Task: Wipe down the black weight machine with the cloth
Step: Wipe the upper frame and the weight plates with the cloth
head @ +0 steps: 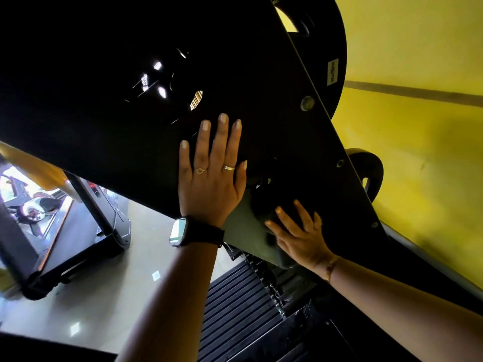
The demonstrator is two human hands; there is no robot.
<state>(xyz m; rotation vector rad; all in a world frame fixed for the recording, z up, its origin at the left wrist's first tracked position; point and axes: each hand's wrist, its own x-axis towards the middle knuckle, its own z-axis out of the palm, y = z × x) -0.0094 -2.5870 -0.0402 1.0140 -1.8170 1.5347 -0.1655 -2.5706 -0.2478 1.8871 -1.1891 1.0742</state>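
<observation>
Black weight machine (104, 113) fills upper frame, its panel slanting down to the right; left hand (211, 184) lies flat on the panel, fingers straight and slightly apart, rings on two fingers, watch (180, 231) on wrist; right hand (300, 239) lower down, fingers splayed and pressing on the dark cloth (245, 231); cloth bunched against the machine's lower edge, just right of the left wrist; yellow wall (418, 152) behind; ribbed black plate (235, 309) below; treadmill (78, 244) at left on pale floor (117, 296).
</observation>
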